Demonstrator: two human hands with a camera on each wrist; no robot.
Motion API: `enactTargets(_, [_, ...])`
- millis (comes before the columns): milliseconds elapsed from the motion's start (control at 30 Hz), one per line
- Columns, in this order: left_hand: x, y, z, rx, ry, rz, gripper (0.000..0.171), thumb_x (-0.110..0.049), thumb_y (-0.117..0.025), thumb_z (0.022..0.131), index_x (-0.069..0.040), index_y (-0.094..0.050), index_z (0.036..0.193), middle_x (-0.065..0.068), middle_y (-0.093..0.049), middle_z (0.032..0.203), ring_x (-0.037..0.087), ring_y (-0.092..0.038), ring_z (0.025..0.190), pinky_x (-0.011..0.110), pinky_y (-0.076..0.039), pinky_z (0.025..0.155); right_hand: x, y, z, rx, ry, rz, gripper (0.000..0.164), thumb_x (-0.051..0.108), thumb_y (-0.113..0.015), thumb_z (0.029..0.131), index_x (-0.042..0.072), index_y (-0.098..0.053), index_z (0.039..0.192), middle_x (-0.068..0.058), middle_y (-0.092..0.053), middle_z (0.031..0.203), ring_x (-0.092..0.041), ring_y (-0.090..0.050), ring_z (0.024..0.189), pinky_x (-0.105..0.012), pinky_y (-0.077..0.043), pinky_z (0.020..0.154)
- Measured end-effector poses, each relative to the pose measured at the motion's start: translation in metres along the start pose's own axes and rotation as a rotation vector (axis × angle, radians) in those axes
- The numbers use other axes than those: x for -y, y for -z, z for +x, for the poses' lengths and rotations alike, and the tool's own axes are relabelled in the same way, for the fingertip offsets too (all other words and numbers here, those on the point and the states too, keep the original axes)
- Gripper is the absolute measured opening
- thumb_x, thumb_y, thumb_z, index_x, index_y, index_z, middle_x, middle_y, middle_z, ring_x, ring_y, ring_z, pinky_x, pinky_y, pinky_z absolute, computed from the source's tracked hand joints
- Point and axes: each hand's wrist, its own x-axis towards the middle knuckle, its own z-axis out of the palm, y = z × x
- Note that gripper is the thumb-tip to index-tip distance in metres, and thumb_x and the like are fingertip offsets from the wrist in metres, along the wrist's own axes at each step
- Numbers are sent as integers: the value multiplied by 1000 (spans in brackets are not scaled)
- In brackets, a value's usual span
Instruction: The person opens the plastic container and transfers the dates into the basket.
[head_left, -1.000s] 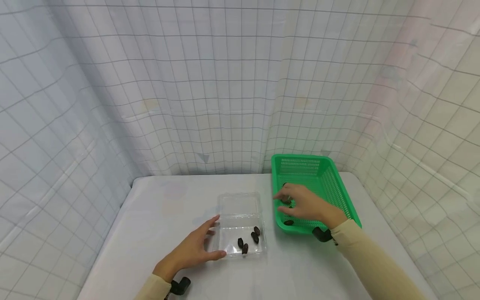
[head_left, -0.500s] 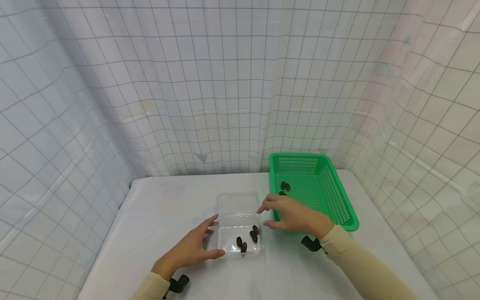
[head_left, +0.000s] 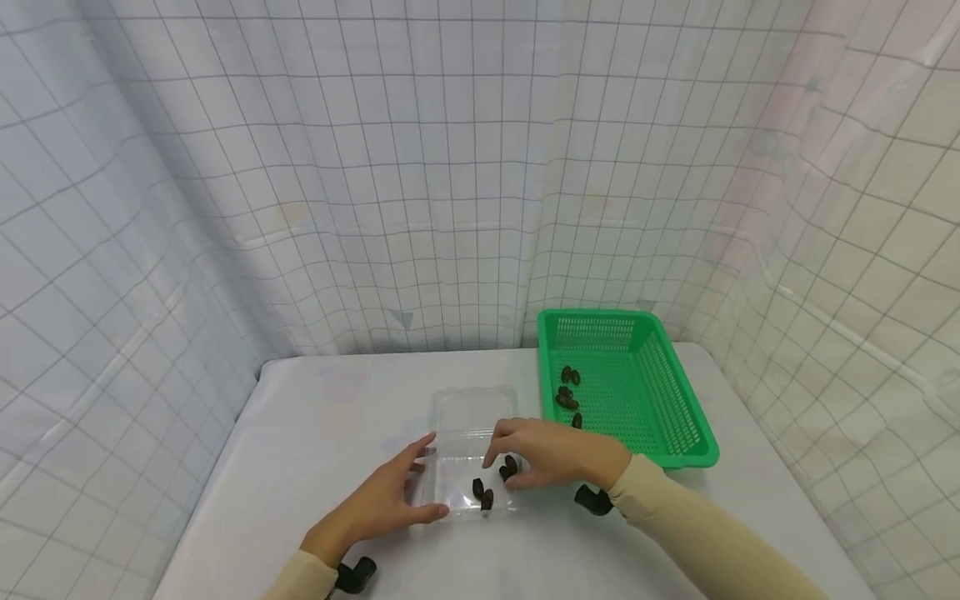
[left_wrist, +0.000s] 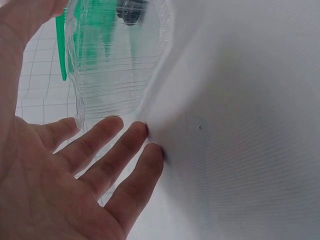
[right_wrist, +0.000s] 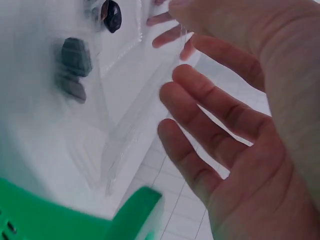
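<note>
A white-covered surface (head_left: 345, 425) lies within white, grid-lined cloth walls (head_left: 375, 183) that hang from nine o'clock round through twelve to three; on it sits a clear plastic box (head_left: 453, 479), lid (head_left: 472, 408) laid back toward twelve, with dark oval pieces (head_left: 477, 487) inside; a green basket (head_left: 618, 392) with more pieces stands at two o'clock from it; the left hand (head_left: 382, 500) is at the box's nine o'clock edge, grip spread wide and holding nothing; the right hand (head_left: 558, 452) is over its three o'clock side, grip loosely parted, nothing visibly held.
</note>
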Motion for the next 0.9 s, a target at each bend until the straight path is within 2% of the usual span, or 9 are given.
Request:
enactTargets(133, [1,-1,0,-1,-3,-3,120,-48,-100,92,-13,-32,184,22,-53,179,48,-65,152,72,-58,120,5,-3,14,84,29,23,32,18,-89,106,18,-84,137,-4,-76,134,-20,-76,120,-23,-61,106])
enactTargets(267, [1,-1,-1,3,-2,-3,120,-49,-99,92,-13,-32,184,21,-52,180,46,-65,153,70,-58,121,6,-7,29,158,55,32,30,13,-88,105,19,-86,134,-5,-78,128,-16,-77,111,-17,-59,99])
enactTargets(500, [3,-2,-1,0,-15,-5,120,-51,-99,93,-12,-31,184,22,-53,179,46,-66,153,70,-58,120,4,-16,49,259,56,-3,30,12,-96,97,22,-89,124,2,-81,118,-3,-76,94,-11,-55,92])
enactTargets(600, [4,-3,-1,1,-24,-4,120,-51,-99,93,-11,-31,184,22,-53,179,45,-67,152,68,-59,119,2,-21,55,299,50,26,29,9,-97,95,22,-90,120,6,-83,112,-1,-76,94,-9,-55,87])
enactTargets(733, [3,-2,-1,4,-28,0,119,-50,-98,94,-10,-32,184,21,-53,179,44,-67,151,67,-60,118,0,-27,60,329,40,53,29,5,-97,94,21,-91,117,10,-84,108,1,-76,96,-8,-56,86])
enactTargets(900, [2,0,-2,-4,-32,-6,119,-50,-98,94,-11,-32,184,21,-53,179,44,-66,152,69,-58,120,1,-28,68,347,54,44,28,5,-98,93,21,-91,114,11,-85,104,6,-71,90,-7,-55,83])
